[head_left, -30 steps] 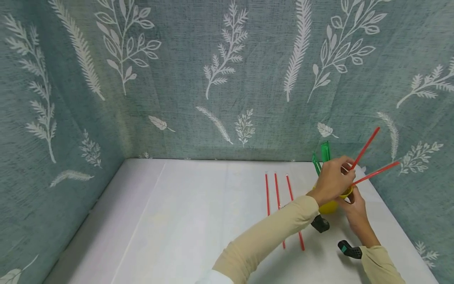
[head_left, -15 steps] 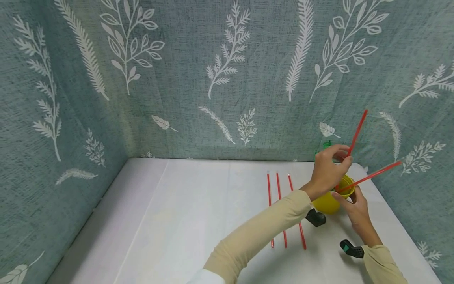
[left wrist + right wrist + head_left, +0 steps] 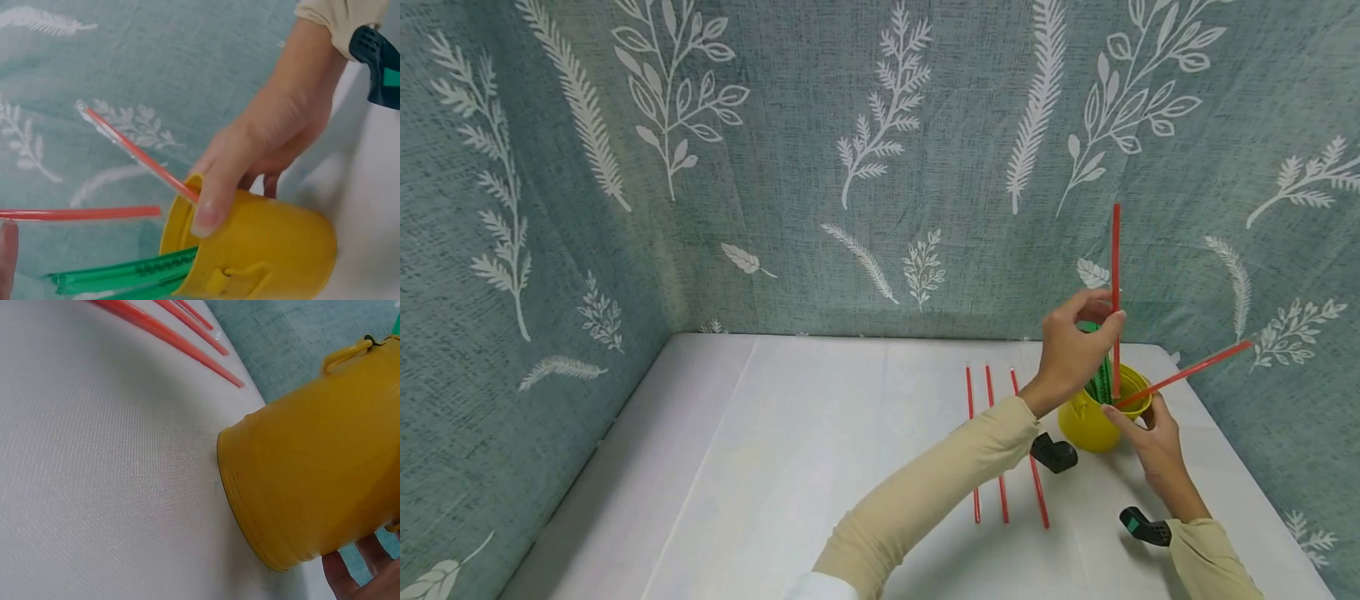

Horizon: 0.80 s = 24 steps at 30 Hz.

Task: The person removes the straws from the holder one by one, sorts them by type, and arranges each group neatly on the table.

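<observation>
My left hand pinches a red straw that stands nearly upright. Its lower end is at the mouth of a small yellow bucket; whether it is inside the rim I cannot tell. My right hand grips the bucket near its rim, thumb toward me in the head view. Another red straw, in a clear wrapper, leans out of the bucket to the right, its lower end by the right thumb. Green wrapped sticks stand in the bucket, partly hidden by my left hand in the head view.
Several red straws lie side by side on the white table, partly under my left forearm. Patterned green cloth hangs behind and along the sides. A black wrist device sits at each wrist.
My left hand has moved left and up with its red straw, which has swung from leaning right to nearly upright. My right hand and the bucket have hardly moved.
</observation>
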Motion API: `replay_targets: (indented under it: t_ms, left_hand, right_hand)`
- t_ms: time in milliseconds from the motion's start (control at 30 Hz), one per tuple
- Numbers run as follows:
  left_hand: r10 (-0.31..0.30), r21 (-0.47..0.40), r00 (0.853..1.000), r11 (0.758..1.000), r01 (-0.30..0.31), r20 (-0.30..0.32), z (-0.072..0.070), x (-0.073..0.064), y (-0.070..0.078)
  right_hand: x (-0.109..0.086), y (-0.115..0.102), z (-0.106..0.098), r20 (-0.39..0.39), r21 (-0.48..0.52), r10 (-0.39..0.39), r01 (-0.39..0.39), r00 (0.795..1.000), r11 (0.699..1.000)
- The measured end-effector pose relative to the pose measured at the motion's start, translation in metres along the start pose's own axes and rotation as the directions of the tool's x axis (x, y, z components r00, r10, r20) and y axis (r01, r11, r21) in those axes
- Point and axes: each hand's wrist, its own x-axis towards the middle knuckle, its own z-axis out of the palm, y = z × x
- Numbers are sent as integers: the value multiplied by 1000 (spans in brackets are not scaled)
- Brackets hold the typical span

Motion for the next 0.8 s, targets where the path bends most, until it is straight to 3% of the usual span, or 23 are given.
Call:
replay_targets:
  t_ms: [133,433,800]
  left_hand:
    - [-27,-41,999,999,26,-35,-10,0,8]
    - [-83,-119,996,990,79,-27,-17,-1,-18]
    - [-174,-204,985,965,167,-15,-40,-11,-22]
  right_hand:
    - [-1,-1,0,-6,14,-13,13,1000,1000]
    - [-1,3,0,-15,6,-33,33,999,999]
    - [-3,0,1,-22,-2,-10,10,1000,1000]
